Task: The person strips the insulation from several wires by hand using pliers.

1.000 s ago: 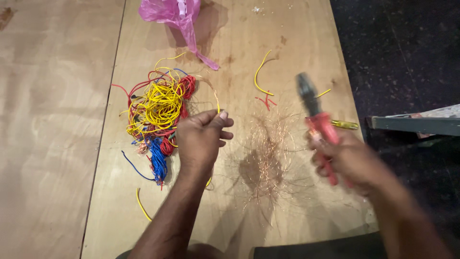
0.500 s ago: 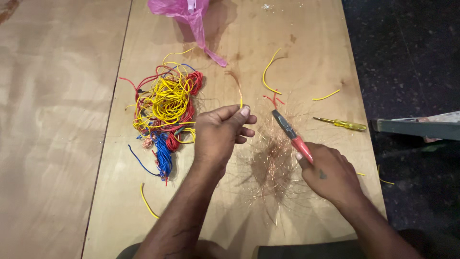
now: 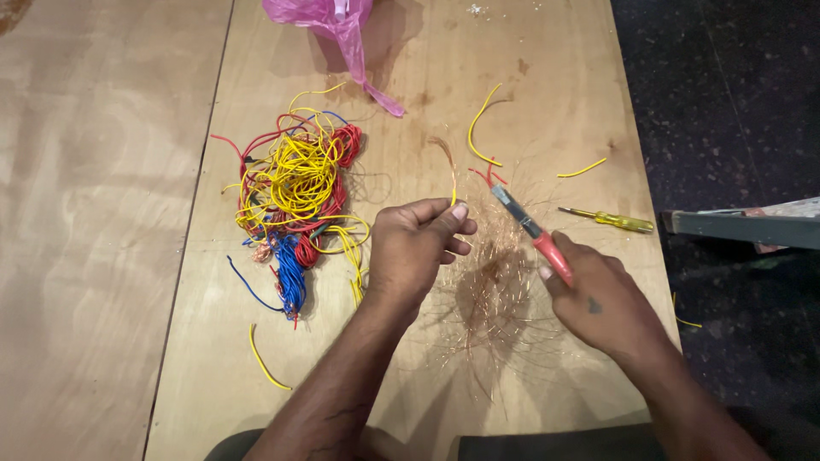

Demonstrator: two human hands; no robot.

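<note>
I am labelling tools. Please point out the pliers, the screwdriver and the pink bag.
pliers [image 3: 536, 232]: head view, where the grey jaws meet the red handle.
screwdriver [image 3: 622, 221]: head view, on the yellow handle.
pink bag [image 3: 329, 17]: head view, on its crumpled body.

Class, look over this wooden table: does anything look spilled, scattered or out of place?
Yes. Loose copper strands lie scattered over the wooden table between both hands, and a yellow screwdriver sits right at the table's right edge.
</note>
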